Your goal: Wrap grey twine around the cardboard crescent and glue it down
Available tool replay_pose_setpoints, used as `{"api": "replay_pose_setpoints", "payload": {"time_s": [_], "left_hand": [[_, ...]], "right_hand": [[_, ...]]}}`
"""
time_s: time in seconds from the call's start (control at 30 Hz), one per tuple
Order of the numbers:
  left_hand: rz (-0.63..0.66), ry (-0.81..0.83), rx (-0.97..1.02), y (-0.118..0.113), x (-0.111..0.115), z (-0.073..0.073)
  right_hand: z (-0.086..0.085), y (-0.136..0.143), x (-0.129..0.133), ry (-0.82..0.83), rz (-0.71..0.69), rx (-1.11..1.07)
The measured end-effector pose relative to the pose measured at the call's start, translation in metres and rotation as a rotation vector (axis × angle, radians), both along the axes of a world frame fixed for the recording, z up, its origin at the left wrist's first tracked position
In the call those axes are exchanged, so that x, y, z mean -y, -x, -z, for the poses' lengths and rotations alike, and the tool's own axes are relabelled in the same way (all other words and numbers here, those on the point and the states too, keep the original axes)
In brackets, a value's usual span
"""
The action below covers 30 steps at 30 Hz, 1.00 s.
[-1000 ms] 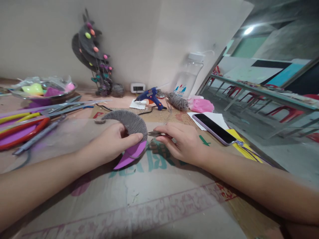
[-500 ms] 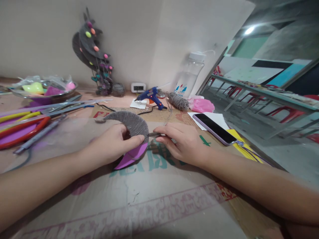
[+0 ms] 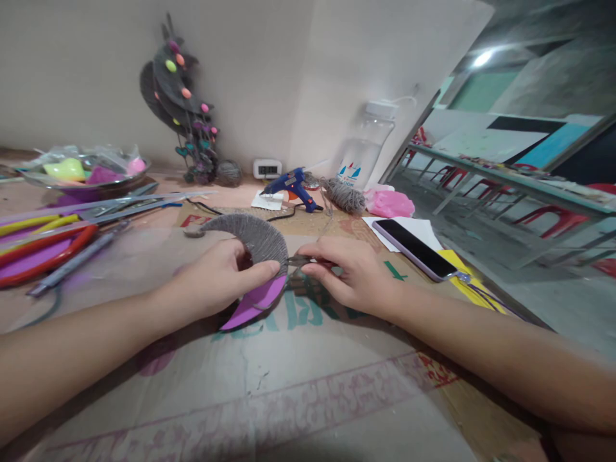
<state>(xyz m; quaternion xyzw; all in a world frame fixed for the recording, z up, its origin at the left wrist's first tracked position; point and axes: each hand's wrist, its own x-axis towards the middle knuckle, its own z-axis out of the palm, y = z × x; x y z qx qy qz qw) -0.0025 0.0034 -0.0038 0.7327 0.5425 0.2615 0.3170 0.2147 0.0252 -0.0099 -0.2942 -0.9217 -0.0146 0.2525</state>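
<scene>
A flat crescent [image 3: 267, 236] lies in front of me, its upper part wrapped in grey yarn and its lower tip bare purple. My left hand [image 3: 226, 273] grips it from the inner curve, thumb on top near the edge of the wrapping. At the crescent's outer edge, my right hand [image 3: 353, 273] pinches a small dark pointed tool [image 3: 299, 260], whose tip is at the edge of the wrapping. Its exact kind is too small to tell, and the palm hides the rest. Grey yarn [image 3: 330, 221] runs from behind my right hand toward a grey yarn bundle [image 3: 345, 196].
A blue glue gun [image 3: 293, 187], a small white clock [image 3: 267, 169] and a water bottle [image 3: 364, 144] stand at the back. A phone [image 3: 414, 249] lies right. Red-handled scissors [image 3: 58, 256] and a metal bowl [image 3: 86, 190] are left. A decorated crescent hanging [image 3: 176, 96] is by the wall.
The dark tool's tip now looks split into two points at the crescent's edge. Both hands have stayed almost in place; the purple lower tip has shifted slightly.
</scene>
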Motion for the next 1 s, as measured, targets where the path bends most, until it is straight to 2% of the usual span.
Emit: {"api": "replay_pose_setpoints", "payload": {"time_s": [0.13,0.5,0.73,1.0], "left_hand": [[-0.013,-0.02,0.003,-0.0009,-0.0001,0.0008],[-0.151,-0.082,-0.147,-0.0024,0.0044,-0.0051],[-0.13,-0.086,-0.077,-0.0016,0.0035,-0.005],[-0.007,-0.025,0.002,0.0011,-0.0015,0.0]], "right_hand": [[0.0015,-0.0003,-0.0013,0.085,-0.008,-0.058],[-0.0005,0.0013,0.0026,0.044,0.056,-0.052],[-0.001,0.0043,0.0038,0.024,0.079,-0.06],[0.001,0.0003,-0.0007,-0.087,0.005,-0.019]]}}
